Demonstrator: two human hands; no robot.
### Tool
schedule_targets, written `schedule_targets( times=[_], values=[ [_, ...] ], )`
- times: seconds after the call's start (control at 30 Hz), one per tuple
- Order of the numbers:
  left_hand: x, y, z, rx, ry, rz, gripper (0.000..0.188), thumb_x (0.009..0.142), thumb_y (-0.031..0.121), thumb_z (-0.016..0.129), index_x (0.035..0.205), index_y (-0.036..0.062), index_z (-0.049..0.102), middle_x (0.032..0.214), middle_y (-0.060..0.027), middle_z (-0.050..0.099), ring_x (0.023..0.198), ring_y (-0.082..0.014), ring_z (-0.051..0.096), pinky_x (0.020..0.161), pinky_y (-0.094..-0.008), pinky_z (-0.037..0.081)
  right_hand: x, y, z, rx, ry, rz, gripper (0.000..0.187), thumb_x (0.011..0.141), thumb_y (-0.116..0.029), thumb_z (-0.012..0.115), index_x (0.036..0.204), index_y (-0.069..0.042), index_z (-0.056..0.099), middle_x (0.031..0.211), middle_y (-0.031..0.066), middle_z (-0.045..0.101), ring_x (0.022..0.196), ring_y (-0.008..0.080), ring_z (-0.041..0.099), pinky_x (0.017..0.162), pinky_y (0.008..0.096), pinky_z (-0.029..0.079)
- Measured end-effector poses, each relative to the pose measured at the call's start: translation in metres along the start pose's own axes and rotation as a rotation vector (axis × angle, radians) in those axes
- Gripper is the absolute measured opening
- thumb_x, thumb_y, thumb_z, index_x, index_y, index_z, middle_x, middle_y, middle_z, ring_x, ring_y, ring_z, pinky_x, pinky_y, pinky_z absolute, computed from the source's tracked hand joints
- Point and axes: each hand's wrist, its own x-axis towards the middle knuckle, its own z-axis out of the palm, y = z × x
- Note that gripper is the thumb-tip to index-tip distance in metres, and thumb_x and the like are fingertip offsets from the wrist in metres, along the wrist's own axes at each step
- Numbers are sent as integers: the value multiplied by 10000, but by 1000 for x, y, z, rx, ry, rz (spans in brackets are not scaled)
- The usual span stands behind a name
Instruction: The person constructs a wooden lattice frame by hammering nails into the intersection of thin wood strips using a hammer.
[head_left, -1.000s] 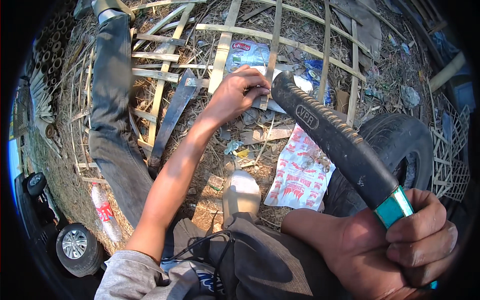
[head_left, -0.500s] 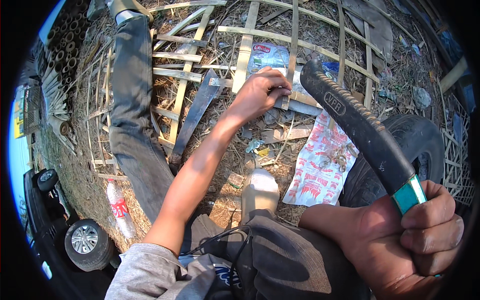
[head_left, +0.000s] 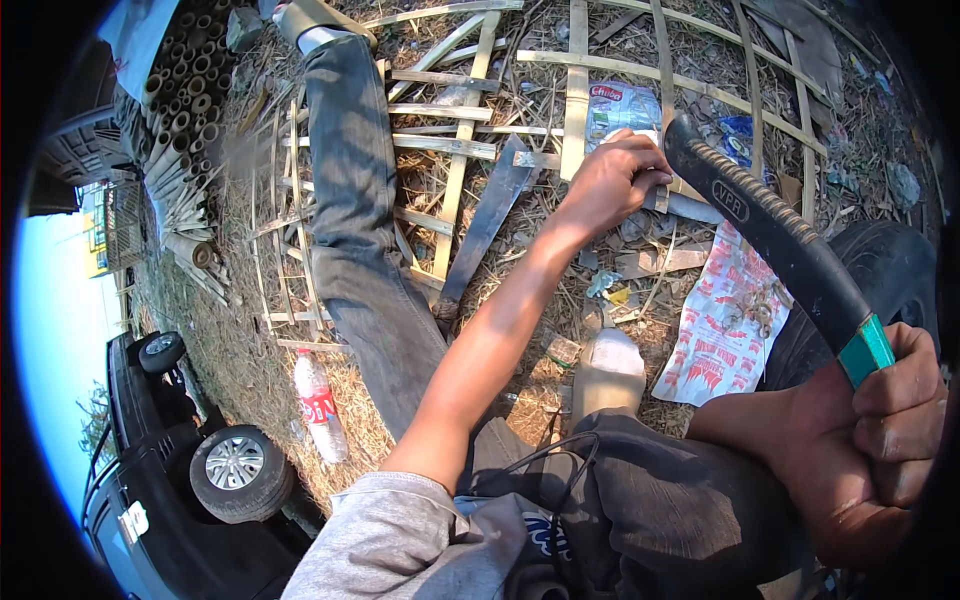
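Note:
My right hand [head_left: 880,430] is closed round the teal shaft of a tool [head_left: 775,215] with a long black ridged grip. The tool's far end, beyond my fist, is hidden. The grip's rounded tip points up and left, close by my left hand [head_left: 625,180]. The left fingers are pinched together over a crossing of the split-bamboo lattice [head_left: 578,100]; whatever sits between them is too small or hidden to name. A dark flat blade [head_left: 492,215], wide at its far end, lies on the lattice beside my left forearm.
A red-and-white printed sack [head_left: 715,320] lies beside a black tyre [head_left: 875,270]. Left of my outstretched leg [head_left: 350,170] is a plastic bottle with a red label [head_left: 318,405]. Bamboo poles [head_left: 190,120] are stacked far left, and a dark car [head_left: 190,500] stands lower left.
The whole view has swung left, so everything sits further right in the picture. Both hands keep their pose, and the black grip's tip remains near my left fingers.

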Motion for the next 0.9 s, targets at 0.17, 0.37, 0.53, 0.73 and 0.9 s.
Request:
schedule_targets(
  times=[0.17,0.37,0.53,0.73,0.9],
  values=[
    [-7,-3,-9,11,-16,-33,104,855,51,725,940,9,767,976,-110,723,978,-316,644,930,-412,504,-5,7,7,47,-18,45,421,883,-345,610,577,-230,343,544,-71,295,456,62,298,523,216,281],
    [-1,-4,-1,7,-55,-41,138,854,25,694,976,5,756,989,-115,720,1004,-330,634,922,-419,514,6,6,1,31,-55,43,432,907,-360,619,579,-228,370,536,-74,304,431,58,286,498,215,268],
    [-4,1,-1,-7,-51,-55,126,860,23,719,979,1,752,980,-109,724,999,-317,637,916,-409,511,-12,13,10,58,-30,124,387,872,-315,759,713,-168,438,548,-65,315,449,59,315,472,208,291],
    [5,4,7,-22,-73,-118,118,891,35,750,994,-21,754,989,-99,733,987,-252,673,893,-368,523,-7,7,-15,-21,-136,377,450,1090,-481,505,1040,-42,590,588,-25,406,431,72,304,444,270,321],
    [1,7,-2,-5,-64,-133,108,879,14,727,978,-4,766,989,-114,743,991,-295,671,897,-386,526,-67,25,-17,-210,-155,661,322,1044,-324,630,957,-16,590,613,-23,478,479,46,383,467,241,340]
  ],
)
